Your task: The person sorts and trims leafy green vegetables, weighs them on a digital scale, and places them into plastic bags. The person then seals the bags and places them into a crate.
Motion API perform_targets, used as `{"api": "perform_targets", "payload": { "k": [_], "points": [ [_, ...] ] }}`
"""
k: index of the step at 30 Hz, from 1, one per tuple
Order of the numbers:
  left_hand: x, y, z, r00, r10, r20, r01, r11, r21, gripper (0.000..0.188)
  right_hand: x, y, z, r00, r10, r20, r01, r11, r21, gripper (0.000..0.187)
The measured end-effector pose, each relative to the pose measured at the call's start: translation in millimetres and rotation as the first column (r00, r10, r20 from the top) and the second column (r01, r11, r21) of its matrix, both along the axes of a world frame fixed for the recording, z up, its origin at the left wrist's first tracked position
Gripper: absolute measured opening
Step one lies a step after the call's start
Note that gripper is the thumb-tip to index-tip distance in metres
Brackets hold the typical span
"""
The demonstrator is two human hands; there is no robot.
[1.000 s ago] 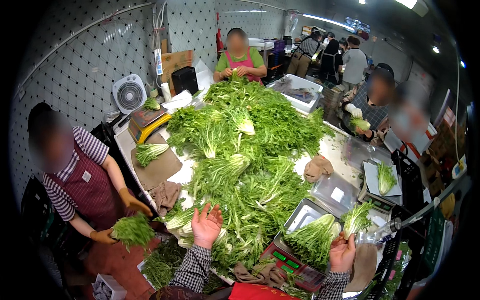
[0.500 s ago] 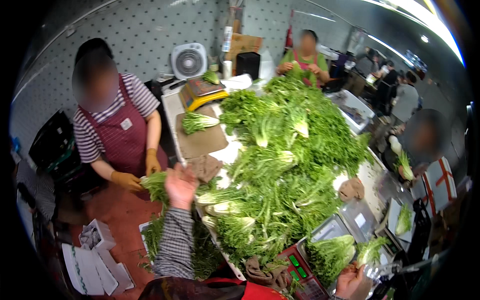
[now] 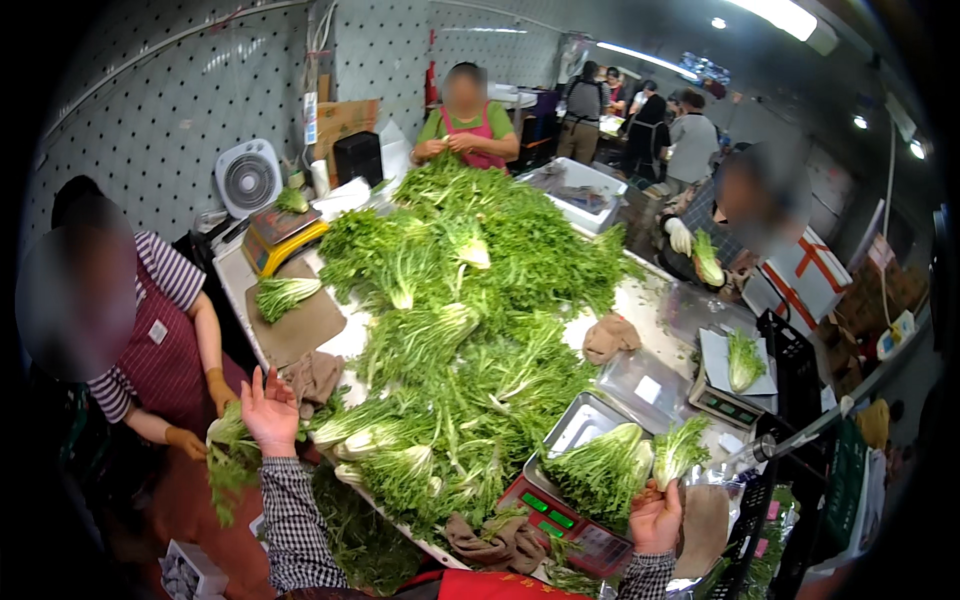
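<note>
My left hand is raised at the table's left edge, palm up with fingers spread, holding nothing. Close by, a co-worker's gloved hands hold a bunch of leafy greens. My right hand grips a small head of curly endive by its base, leaves pointing up. Beside it, a larger head of curly endive lies on the metal pan of a red digital scale with lit green displays. Between my hands spreads a big heap of curly endive.
Brown cloths lie on the white table. A yellow scale stands at the far left, near a fan. Another scale holds a head at the right, near black crates. Co-workers stand left, far and right.
The view has swung right, shifting the table leftward. My right hand still holds the small head beside the scale; my left stays spread. The left co-worker's bunch is now farther from my hand.
</note>
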State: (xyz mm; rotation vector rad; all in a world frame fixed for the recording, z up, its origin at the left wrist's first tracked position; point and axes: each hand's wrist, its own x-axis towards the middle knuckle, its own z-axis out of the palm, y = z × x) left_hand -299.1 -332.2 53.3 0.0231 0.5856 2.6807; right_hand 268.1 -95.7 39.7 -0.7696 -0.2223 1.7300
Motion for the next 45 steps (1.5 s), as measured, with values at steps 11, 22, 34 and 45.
{"api": "perform_targets", "payload": {
  "k": [11, 22, 34, 45],
  "points": [
    [47, 52, -17, 0.970, -0.219, 0.102, 0.220, 0.975, 0.002, 0.040, 7, -10, -1, 0.998, -0.052, 0.022, 0.051, 0.998, 0.027, 0.029],
    [207, 128, -72, 0.481, -0.822, 0.304, 0.859, 0.512, 0.026, 0.034, 8, -32, -4, 0.987, -0.112, -0.119, 0.113, 0.994, 0.000, 0.010],
    [363, 141, -39, -0.369, -0.853, 0.370, 0.821, -0.486, -0.299, 0.025, 26, -100, -21, 0.970, -0.242, 0.028, 0.240, 0.969, 0.053, 0.019],
    [349, 144, -47, -0.401, -0.901, 0.166, 0.821, -0.434, -0.370, 0.030, 13, -102, -10, 0.914, -0.233, 0.331, 0.191, 0.969, 0.156, 0.019]
  ]
}}
